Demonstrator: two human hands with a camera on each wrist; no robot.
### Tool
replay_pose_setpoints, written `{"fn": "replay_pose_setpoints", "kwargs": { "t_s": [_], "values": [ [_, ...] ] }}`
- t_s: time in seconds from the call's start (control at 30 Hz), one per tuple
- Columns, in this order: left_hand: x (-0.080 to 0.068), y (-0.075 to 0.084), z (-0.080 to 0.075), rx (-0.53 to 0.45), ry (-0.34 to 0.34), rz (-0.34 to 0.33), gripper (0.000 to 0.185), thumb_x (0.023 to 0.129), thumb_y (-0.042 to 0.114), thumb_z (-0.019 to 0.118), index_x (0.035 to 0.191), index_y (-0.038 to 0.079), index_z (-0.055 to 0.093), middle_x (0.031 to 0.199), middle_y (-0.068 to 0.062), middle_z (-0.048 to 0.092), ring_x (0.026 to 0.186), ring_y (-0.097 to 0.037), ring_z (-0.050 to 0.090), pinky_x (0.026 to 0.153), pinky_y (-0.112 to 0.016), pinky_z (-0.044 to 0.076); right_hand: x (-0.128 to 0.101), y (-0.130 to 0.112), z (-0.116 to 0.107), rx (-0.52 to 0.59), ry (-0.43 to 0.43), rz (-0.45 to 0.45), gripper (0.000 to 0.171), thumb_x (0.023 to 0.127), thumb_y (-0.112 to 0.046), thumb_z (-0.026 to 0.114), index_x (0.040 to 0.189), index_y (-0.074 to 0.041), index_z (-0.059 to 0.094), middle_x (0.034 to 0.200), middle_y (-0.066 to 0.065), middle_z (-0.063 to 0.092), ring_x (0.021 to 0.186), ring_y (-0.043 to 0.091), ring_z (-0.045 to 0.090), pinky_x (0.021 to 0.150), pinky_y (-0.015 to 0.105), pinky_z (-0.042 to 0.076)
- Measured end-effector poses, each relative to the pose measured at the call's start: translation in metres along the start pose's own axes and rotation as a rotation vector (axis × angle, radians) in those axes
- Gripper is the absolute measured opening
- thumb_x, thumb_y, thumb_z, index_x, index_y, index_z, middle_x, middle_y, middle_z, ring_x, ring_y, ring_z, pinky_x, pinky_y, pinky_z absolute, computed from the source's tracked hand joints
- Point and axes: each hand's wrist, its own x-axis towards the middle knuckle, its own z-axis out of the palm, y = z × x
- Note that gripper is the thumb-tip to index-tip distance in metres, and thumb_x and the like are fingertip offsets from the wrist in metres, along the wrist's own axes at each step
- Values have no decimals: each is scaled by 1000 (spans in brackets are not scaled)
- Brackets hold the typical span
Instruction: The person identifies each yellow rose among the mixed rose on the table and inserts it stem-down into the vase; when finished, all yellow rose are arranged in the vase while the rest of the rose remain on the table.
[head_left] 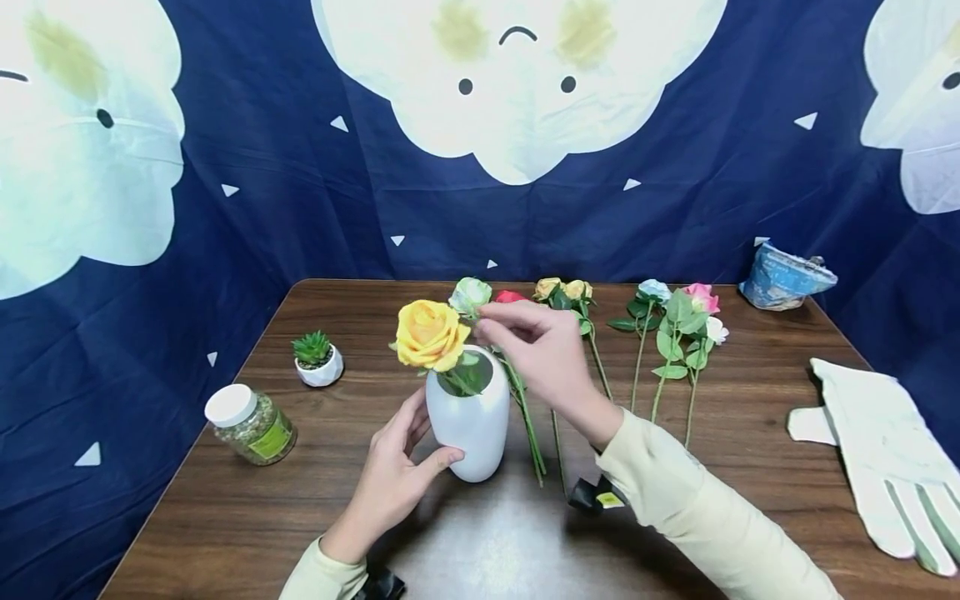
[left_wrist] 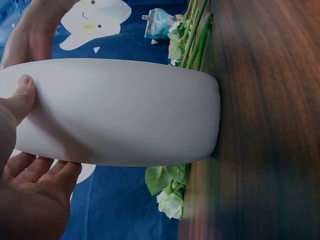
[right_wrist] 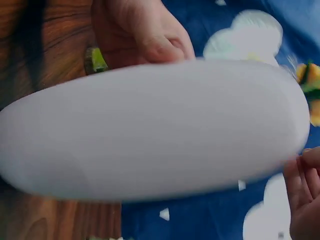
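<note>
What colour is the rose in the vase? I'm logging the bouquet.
Yellow rose, in the white vase; clearest in the head view.

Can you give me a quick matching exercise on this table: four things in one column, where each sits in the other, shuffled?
Things:
1. yellow rose
2. white glove
3. jar with the white lid
4. small potted succulent

Places:
a. lying flat at the table's right edge
b. standing in the white vase
c. on its side near the front left
d. upright, just behind the jar

Pairs: 1-b, 2-a, 3-c, 4-d
</note>
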Motion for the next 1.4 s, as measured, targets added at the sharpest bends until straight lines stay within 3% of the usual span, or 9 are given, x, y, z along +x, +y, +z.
{"fn": "replay_pose_setpoints", "kwargs": {
  "t_s": [0.17, 0.27, 0.37, 0.53, 0.63, 0.77, 0.93, 1.4],
  "values": [
    [3, 0, -1, -10, 0, 6, 81, 78, -10, 85, 148, -11, 44, 144, -32, 55, 130, -7, 55, 106, -23, 52, 0, 14, -47, 163, 176, 139, 14, 94, 11, 65, 105, 10, 75, 82, 3, 78, 71, 11, 73, 69, 26, 66],
    [4, 1, -3, 4, 7, 7, 82, 77, -10, 85, 148, -11, 45, 144, -32, 55, 130, -5, 55, 106, -22, 52, 0, 23, -77, 257, 265, 164, 22, 97, 13, 58, 99, 1, 76, 79, 1, 76, 70, 11, 73, 72, 26, 66],
    [3, 1, -4, 21, 9, 0, 82, 78, -8, 86, 149, -10, 45, 144, -31, 55, 129, -4, 55, 106, -21, 52, -2, 32, -101, 277, 292, 185, 31, 101, 9, 53, 94, -8, 77, 79, 1, 75, 70, 10, 72, 69, 24, 66],
    [0, 2, -5, 28, 5, -16, 81, 79, -6, 85, 150, -7, 45, 144, -29, 56, 128, -4, 57, 105, -20, 52, -6, 45, -124, 188, 202, 304, 29, 107, -3, 49, 96, -13, 74, 81, -3, 74, 70, 9, 72, 70, 22, 65],
    [-2, 2, -4, 30, 6, -21, 82, 80, -7, 84, 151, -6, 45, 144, -28, 57, 127, -5, 58, 105, -19, 52, -7, 53, -131, 114, 129, 376, 24, 108, -10, 49, 105, -3, 71, 83, -4, 75, 73, 9, 72, 71, 23, 65],
    [-3, 3, -4, 34, 9, -28, 81, 80, -7, 84, 151, -5, 45, 143, -27, 58, 125, -4, 59, 105, -18, 52, -6, 67, -135, 43, 59, 447, 35, 110, -15, 47, 118, 16, 62, 84, -4, 74, 74, 8, 72, 70, 22, 65],
    [-1, 3, -3, 31, 13, -29, 82, 79, -7, 84, 151, -5, 45, 143, -28, 57, 126, -3, 58, 104, -18, 52, -4, 85, -133, 16, -13, 553, 45, 110, -16, 45, 126, 25, 53, 82, -1, 73, 70, 8, 71, 68, 23, 66],
    [0, 2, 0, 13, -1, -40, 80, 80, -5, 84, 151, -5, 45, 143, -27, 57, 126, -4, 59, 105, -19, 52, -8, 118, -149, -51, -91, 739, 54, 111, -24, 43, 135, 24, 48, 84, 1, 74, 66, 5, 69, 65, 21, 65]
  ]
}}
